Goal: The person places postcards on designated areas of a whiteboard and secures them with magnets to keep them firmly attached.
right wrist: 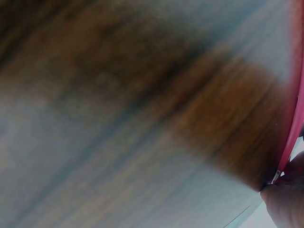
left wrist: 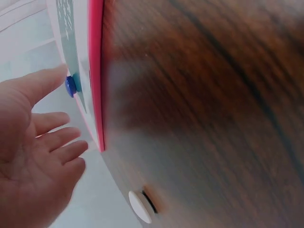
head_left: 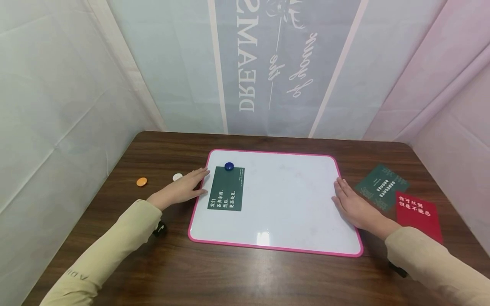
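Note:
A whiteboard (head_left: pixel 291 199) with a pink rim lies flat on the table. A dark green card (head_left: pixel 226 191) with white writing lies on its left part, with a round blue magnet (head_left: pixel 229 166) on the card's top edge. My left hand (head_left: pixel 183 187) is at the board's left edge, fingers extended; in the left wrist view the hand (left wrist: pixel 38 152) shows straight, spread fingers with nothing in them. My right hand (head_left: pixel 356 208) lies along the right edge, fingers straight. The right wrist view catches only a bit of that hand (right wrist: pixel 287 199) by the pink rim.
An orange magnet (head_left: pixel 141 182) and a white magnet (head_left: pixel 177 177) lie left of the board. To the right, a second green card (head_left: pixel 383 185) and a red card (head_left: pixel 419 216) rest on the wooden table (head_left: pixel 229 276). Curtains (head_left: pixel 172 63) stand around the table.

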The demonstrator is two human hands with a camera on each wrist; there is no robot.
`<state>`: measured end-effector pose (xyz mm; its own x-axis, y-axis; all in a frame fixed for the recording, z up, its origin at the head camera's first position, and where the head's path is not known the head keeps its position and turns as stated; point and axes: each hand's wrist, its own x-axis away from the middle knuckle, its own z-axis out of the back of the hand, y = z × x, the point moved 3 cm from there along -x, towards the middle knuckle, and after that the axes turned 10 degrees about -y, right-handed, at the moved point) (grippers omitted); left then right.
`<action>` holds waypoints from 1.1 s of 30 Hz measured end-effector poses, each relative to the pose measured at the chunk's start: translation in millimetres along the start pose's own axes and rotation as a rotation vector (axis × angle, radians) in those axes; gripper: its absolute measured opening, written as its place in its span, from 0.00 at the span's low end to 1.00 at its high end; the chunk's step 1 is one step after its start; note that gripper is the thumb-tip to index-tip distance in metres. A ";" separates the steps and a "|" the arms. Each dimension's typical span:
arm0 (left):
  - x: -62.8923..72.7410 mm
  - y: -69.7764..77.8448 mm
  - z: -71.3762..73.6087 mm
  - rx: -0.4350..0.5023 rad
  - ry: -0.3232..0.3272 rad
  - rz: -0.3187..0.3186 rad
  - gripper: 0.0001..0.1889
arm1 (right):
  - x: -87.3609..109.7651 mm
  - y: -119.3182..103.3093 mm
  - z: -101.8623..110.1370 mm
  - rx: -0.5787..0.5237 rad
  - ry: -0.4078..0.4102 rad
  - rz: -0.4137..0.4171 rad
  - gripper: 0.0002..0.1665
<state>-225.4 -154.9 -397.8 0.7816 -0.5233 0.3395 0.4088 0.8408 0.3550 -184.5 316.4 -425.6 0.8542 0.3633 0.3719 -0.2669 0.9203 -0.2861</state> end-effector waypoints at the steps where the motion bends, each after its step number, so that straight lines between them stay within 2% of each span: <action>1: 0.8 -0.3 -0.9 0.002 -0.016 -0.001 0.37 | 0.1 0.0 -0.2 0.000 0.000 -0.001 0.43; 16: 3.8 -4.1 -11.6 0.074 -0.170 -0.022 0.44 | -2.0 1.8 -0.3 0.014 0.002 0.003 0.44; 33: 3.1 -6.9 -21.4 0.112 -0.241 -0.062 0.47 | -1.2 0.1 14.7 -0.017 0.008 0.015 0.41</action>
<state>-215.8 -159.3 -417.8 0.6162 -0.6028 0.5068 0.3874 0.7923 0.4713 -192.1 318.1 -413.1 0.8536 0.3756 0.3609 -0.2720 0.9123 -0.3062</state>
